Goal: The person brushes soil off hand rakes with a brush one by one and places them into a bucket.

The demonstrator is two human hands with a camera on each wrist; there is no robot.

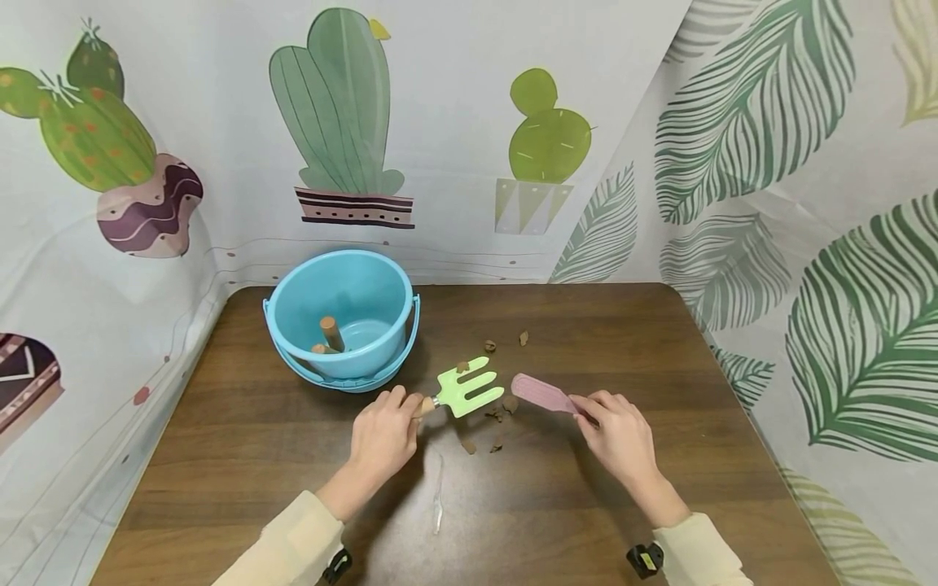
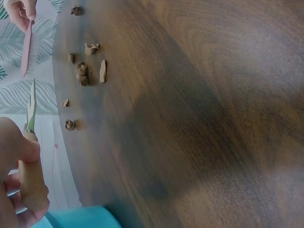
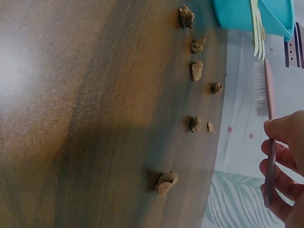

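My left hand (image 1: pixel 383 433) grips the wooden handle of a small light-green garden fork (image 1: pixel 456 392), its three tines pointing right above the table. A brown scrap (image 1: pixel 462 367) appears to lie on the fork. In my right hand (image 1: pixel 621 431) is a pink brush (image 1: pixel 544 393), held by its handle; the right wrist view shows its white bristles (image 3: pixel 260 90) facing the table side. Fork and brush ends are close together with a small gap between them. Several crumpled brown scraps (image 2: pixel 82 74) lie on the table around and below both tools.
A light-blue bucket (image 1: pixel 344 268) stands at the back left of the brown wooden table (image 1: pixel 586 505). Two wooden rods (image 1: pixel 332 334) stick up inside it. A thin clear strip (image 1: pixel 438 513) lies near the front. Cactus-and-leaf printed cloth (image 1: pixel 454 122) hangs behind and beside the table.
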